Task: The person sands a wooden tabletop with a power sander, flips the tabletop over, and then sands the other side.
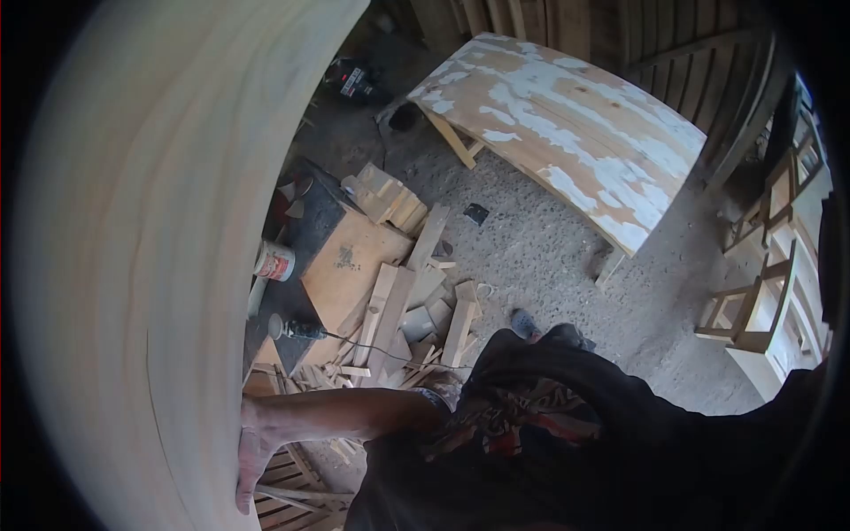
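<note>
A large pale wooden panel (168, 265) fills the left side of the head view, close to the camera. Fine grain lines and a thin dark crack run along its face. My left hand (254, 456) holds the panel by its right-hand edge, near the bottom of the view. That arm stretches sideways from my dark shirt, and some of its fingers are hidden against the wood. My right hand is out of sight.
A wooden board with white patches (567, 115) rests on legs ahead. Wood offcuts (425, 310), a labelled tub (275, 262) and a corded power tool (297, 329) lie beside the panel. Wooden furniture frames (766, 292) stand at right on the rough floor (531, 239).
</note>
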`<state>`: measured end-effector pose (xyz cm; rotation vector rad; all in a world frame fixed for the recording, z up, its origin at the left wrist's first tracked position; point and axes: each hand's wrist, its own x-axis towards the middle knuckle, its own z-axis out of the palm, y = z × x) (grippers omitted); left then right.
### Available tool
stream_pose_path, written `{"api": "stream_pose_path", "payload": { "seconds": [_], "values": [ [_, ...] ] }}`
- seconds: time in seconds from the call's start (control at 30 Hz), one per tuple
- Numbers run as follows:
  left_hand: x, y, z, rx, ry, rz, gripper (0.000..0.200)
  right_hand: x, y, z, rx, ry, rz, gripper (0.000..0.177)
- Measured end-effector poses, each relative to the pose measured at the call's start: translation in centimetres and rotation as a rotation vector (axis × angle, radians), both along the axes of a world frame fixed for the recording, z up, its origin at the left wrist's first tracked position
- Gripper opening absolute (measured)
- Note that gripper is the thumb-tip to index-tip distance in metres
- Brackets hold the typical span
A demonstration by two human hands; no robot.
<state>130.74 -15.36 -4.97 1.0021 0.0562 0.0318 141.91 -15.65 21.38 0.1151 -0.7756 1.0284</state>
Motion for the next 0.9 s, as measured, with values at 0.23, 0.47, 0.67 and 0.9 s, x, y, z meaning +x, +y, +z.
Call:
{"api": "stream_pose_path", "payload": {
  "seconds": [0.23, 0.47, 0.67, 0.9],
  "values": [
    [11.9, -13.4, -0.2, 0.099, 0.071, 0.088, 0.103, 14.7, -4.3, 2.3, 0.332, -0.609, 0.011, 0.073],
    [27.3, -28.4, -2.6, 0.106, 0.065, 0.24, 0.104, 27.0, -12.3, -0.7, 0.714, -0.785, -0.121, 0.072],
    [43.2, -40.0, 0.8, 0.128, 0.028, 0.308, 0.104, 36.1, -24.7, 0.7, 0.184, -0.301, 0.738, 0.074],
    [56.8, -48.7, 1.2, 0.131, -0.024, 0.455, 0.104, 46.2, -35.3, 1.4, -0.1, 0.111, 1.176, 0.077]
  ]
}}
